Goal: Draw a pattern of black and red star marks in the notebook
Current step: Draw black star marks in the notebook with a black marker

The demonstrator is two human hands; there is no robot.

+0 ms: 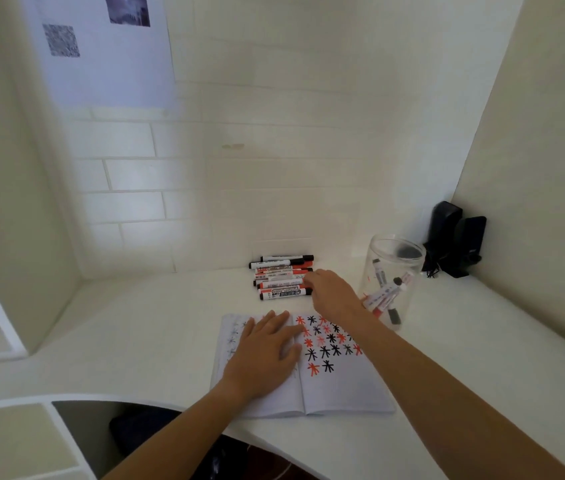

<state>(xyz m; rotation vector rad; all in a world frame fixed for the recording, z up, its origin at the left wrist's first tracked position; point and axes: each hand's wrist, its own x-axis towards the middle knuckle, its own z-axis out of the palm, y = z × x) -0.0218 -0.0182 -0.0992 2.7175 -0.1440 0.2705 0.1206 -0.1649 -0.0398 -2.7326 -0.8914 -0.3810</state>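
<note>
An open notebook (pixel 340 386) lies on the white desk, its right page carrying several rows of black and red star marks (pixel 326 342). My left hand (pixel 267 355) lies flat on the left page, fingers straight, pressing it down. My right hand (pixel 331 292) reaches past the notebook to a row of black and red markers (pixel 281 277) lying side by side near the wall. Its fingertips touch the right ends of the markers; whether they grip one is hidden by the back of the hand.
A clear plastic jar (pixel 392 282) with several markers inside stands right of my right hand. A black device (pixel 454 240) sits in the back right corner. The desk's curved front edge (pixel 135 400) runs below the notebook. Tiled wall behind.
</note>
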